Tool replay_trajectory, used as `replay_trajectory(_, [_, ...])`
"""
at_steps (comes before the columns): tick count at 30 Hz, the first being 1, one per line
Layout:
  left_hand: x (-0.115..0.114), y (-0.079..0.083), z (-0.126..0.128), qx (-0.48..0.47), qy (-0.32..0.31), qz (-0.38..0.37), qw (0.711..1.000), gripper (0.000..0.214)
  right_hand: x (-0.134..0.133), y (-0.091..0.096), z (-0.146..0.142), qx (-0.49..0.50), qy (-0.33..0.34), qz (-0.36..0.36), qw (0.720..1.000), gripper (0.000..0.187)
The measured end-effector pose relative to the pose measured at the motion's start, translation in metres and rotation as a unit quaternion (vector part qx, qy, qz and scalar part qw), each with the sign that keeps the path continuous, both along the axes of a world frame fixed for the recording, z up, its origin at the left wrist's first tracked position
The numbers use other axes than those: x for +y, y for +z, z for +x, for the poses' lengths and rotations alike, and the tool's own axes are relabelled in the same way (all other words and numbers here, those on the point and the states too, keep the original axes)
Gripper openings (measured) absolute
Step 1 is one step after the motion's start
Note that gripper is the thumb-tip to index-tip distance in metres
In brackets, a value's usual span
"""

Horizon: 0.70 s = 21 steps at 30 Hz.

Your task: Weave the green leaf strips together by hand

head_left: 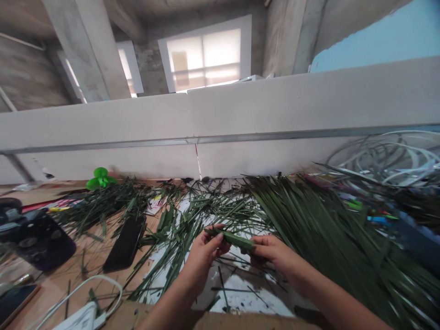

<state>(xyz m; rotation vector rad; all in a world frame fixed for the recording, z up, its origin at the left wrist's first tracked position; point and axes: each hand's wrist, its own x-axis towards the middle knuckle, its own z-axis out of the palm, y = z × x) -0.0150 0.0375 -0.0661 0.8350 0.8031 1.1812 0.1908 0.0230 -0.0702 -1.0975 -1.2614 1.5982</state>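
Observation:
Both of my hands hold one short folded green leaf strip [231,238] above the table. My left hand [205,253] pinches its left end with thumb and fingers closed. Closed on the strip's right end is my right hand [270,250]. Under them lies a white sheet [240,293] strewn with thin leaf scraps.
A big pile of long green leaves [319,229] spreads to the right. Cut leaf bits [113,201] litter the left. A black phone [125,243], a dark purple device [34,236], a white cable [85,293], a green plastic piece [99,178] and coiled white wires [388,156] lie around. A white partition wall [220,133] stands behind.

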Motion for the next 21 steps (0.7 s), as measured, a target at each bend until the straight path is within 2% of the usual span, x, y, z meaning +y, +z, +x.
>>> replay_trajectory(3, [0.0,0.0,-0.001,0.003,-0.01,-0.002,1.0,0.047,0.002,-0.003,0.001,0.021,-0.024,0.007,0.999,0.025])
replay_trajectory(9, [0.001,-0.003,-0.004,0.033,0.02,-0.012,0.999,0.039,0.003,-0.002,0.002,0.053,-0.074,0.011,0.996,0.026])
replay_trajectory(13, [-0.002,0.001,-0.003,0.054,0.015,0.002,0.998,0.035,0.001,0.001,0.002,0.063,-0.085,0.01,0.994,0.026])
replay_trajectory(21, [-0.006,0.0,0.0,0.025,0.025,-0.001,0.999,0.05,-0.004,0.013,-0.002,0.107,-0.125,-0.021,0.986,0.036])
